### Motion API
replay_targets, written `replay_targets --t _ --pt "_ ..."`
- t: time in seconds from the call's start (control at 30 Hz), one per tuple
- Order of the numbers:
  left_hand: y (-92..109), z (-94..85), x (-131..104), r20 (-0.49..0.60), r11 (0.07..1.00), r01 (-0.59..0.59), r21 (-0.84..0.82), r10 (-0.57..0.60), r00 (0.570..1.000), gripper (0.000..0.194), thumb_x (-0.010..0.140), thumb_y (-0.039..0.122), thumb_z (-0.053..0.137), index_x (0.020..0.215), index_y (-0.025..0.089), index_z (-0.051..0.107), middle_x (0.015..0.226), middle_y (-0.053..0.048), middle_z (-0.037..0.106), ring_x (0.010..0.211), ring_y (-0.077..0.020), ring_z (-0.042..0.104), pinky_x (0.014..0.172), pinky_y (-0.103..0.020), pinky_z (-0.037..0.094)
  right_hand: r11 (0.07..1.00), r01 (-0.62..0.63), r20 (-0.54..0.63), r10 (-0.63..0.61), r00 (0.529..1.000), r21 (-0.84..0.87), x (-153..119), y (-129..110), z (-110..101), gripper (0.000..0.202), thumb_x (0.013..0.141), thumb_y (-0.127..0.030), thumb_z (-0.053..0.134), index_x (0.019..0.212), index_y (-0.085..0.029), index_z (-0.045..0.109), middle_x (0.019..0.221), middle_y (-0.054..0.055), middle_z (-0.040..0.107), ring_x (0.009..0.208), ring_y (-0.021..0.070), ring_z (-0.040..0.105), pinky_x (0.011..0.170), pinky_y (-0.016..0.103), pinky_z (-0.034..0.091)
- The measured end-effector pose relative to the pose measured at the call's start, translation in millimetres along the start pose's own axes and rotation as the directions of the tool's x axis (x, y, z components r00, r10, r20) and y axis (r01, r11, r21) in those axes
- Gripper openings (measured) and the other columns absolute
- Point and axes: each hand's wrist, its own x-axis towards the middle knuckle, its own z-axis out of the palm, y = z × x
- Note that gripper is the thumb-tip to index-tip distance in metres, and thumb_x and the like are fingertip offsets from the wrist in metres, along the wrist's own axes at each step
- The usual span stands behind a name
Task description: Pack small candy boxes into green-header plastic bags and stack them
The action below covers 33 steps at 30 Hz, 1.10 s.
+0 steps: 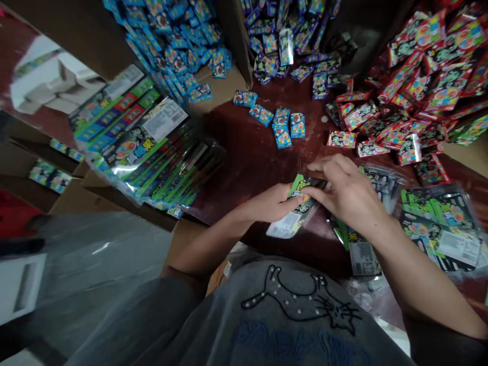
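Over the dark red table (244,147), my left hand (280,202) is closed on a printed plastic packet (286,224), green and black with a white label at its lower end. My right hand (348,190) is bent over the packet's upper right edge, thumb and fingers pinching there; the exact grip is partly hidden by the fingers. Just beyond the hands lie several small blue candy boxes (282,127). Flat packets of the same print (364,256) lie beneath and beside my right forearm, with more packets (438,229) farther right.
At the left, filled packets (148,137) stand stacked in a leaning row. Across the back are heaps of blue boxes (179,46), purple boxes (301,30) and red boxes (427,66), with cardboard walls (236,40) between some of them. An open carton (23,157) stands lower left.
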Motion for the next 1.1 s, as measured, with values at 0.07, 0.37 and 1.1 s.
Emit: replay_targets --t 0.07,0.37,1.1 --pt "1 -3.8 -4 0.017 0.999 0.013 -0.050 -0.012 1.000 0.021 0.097 0.037 0.057 0.091 0.018 0.065 0.082 0.001 0.058 0.077 -0.0145 0.052 0.074 -0.026 0.045 0.999 0.048 0.021 -0.048 0.999 0.020 2 -4 4 0.028 0.104 -0.040 0.069 0.123 -0.019 0.070 0.114 0.012 0.074 0.108 0.0290 0.072 0.093 0.045 0.062" --pt "9 5.5 -9 -0.262 0.956 0.102 -0.276 -0.177 0.949 0.020 0.087 0.034 0.067 0.078 0.017 0.062 0.075 0.002 0.055 0.071 -0.0123 0.048 0.066 -0.025 0.040 0.964 0.063 -0.197 -0.116 0.973 -0.257 -8 -23 29 0.038 0.106 -0.024 0.065 0.143 -0.015 0.064 0.126 0.015 0.074 0.112 0.0275 0.069 0.098 0.044 0.059" --pt "-15 29.1 16 -0.559 0.980 0.005 -0.201 -0.119 0.821 0.033 0.076 0.039 0.082 0.068 0.017 0.058 0.071 0.003 0.056 0.070 -0.0110 0.048 0.066 -0.024 0.041 0.989 -0.017 -0.101 0.002 0.995 -0.149 -6 -18 25 0.034 0.107 -0.025 0.057 0.139 -0.020 0.069 0.124 0.015 0.073 0.114 0.0323 0.065 0.100 0.054 0.057"
